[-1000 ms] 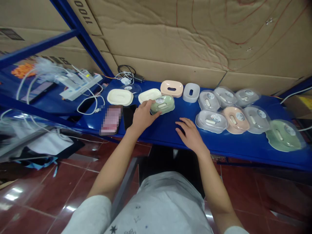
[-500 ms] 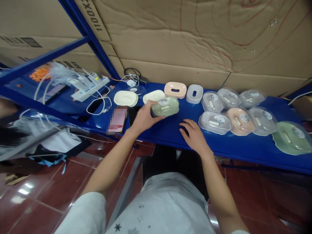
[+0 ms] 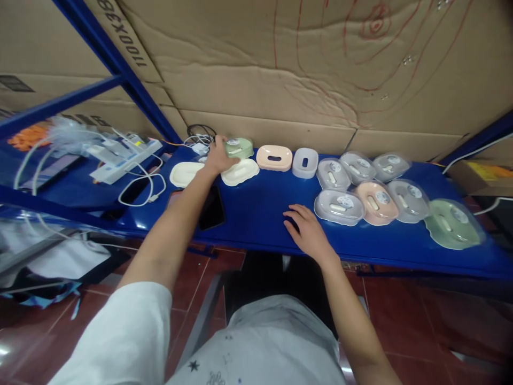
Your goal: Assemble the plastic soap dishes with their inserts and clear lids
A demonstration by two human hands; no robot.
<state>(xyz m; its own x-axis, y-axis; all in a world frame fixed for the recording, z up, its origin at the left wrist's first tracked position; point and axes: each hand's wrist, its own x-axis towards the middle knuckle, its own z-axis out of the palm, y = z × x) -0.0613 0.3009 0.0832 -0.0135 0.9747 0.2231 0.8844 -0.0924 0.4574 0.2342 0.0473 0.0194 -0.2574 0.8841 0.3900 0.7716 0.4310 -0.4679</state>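
While the left hand [image 3: 218, 155] grasps the covered green dish [image 3: 239, 146] at its left end, the right hand [image 3: 306, 230] grips nothing, its fingers spread and slightly bent, in front of the bare peach dish [image 3: 274, 158] and a little to its right. Everything else can be placed from that bare peach dish, which stands on the blue table [image 3: 260, 224]. Left of it and slightly farther back is the covered green dish, fingers around one end and the thumb by its front edge; whether its base touches the tabletop I cannot tell. Just to the left of the peach dish and a little forward lies a cream dish [image 3: 240, 172], below the left thumb. Farther left is a second cream dish [image 3: 186, 174], partly hidden by the left arm. Immediately right of the peach dish stands a bare grey dish [image 3: 305, 163]. Well to the right are clear-covered pieces in grey, peach and green, among them a covered peach dish [image 3: 377, 203]. Forward and left of the bare peach dish lies a dark phone [image 3: 212, 208]; well to its left is a white power strip [image 3: 126, 160]. Behind it rises brown cardboard [image 3: 260, 80].
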